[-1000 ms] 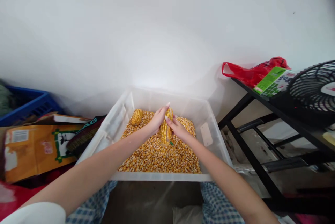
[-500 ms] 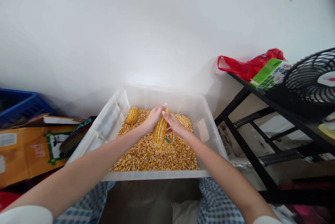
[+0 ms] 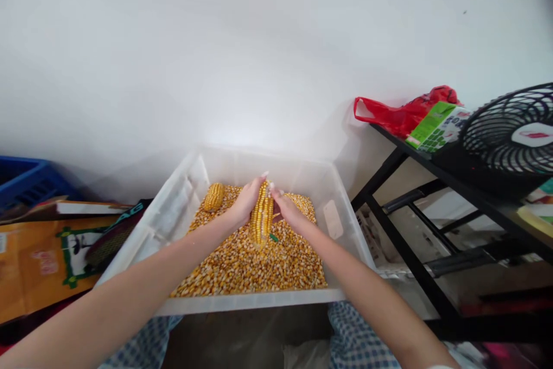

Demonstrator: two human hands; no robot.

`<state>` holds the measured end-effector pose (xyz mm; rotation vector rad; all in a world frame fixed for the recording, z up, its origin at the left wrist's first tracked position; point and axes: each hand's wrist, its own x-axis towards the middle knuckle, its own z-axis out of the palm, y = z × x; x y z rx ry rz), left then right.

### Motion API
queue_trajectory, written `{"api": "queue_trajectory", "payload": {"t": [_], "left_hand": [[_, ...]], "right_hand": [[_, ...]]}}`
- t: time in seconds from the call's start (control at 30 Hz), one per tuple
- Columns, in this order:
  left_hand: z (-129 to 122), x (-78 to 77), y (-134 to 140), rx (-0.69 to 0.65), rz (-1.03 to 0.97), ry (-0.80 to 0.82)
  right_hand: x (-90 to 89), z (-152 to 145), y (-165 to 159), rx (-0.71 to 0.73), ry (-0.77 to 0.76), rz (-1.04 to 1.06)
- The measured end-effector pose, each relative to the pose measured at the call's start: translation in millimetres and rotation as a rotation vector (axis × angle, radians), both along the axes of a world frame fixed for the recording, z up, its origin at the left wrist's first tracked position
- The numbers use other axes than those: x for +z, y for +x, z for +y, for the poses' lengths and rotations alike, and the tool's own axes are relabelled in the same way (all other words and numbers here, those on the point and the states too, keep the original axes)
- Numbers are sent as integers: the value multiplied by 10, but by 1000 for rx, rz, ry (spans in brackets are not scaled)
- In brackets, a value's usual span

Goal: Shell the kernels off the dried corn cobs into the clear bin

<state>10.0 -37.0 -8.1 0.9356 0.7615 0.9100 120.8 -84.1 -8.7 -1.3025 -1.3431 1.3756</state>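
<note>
Between my two hands is a yellow corn cob (image 3: pixel 260 222), tilted, its near end low over the loose kernels (image 3: pixel 242 268). Some rows on its right side look stripped. My left hand (image 3: pixel 249 199) is closed round its left side near the upper end. My right hand (image 3: pixel 286 208) is closed against its upper right side, thumb at the top; its other fingers are partly hidden. The kernels fill the bottom of a translucent plastic bin (image 3: pixel 259 301). Another cob (image 3: pixel 213 197) lies on them at the back left. Close to the held cob is a small green piece (image 3: pixel 273 238).
At right, a black table (image 3: pixel 436 176) holds a red plastic bag (image 3: pixel 395 118), a green and white carton (image 3: pixel 436 127) and a fan (image 3: pixel 514 133). To the left are a blue crate (image 3: pixel 34 185) and an orange cardboard box (image 3: pixel 38 265). A white wall (image 3: pixel 268 52) rises behind the bin.
The view has shifted slightly. The held cob has turned a little more upright between my hands, with more of its stripped right side showing. Both hands keep hold of it.
</note>
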Motion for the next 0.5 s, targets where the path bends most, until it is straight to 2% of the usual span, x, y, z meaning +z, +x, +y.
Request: {"api": "queue_trajectory", "payload": {"t": [0.17,0.33,0.5], "left_hand": [[-52,19,25,30,16,6],[4,44,-12,28,-3,-72],[43,14,63,83,39,28]], "right_hand": [[-79,-2,-13,4,63,-29],[-76,2,19,55,-17,32],[-18,9,21,33,-14,12]]}}
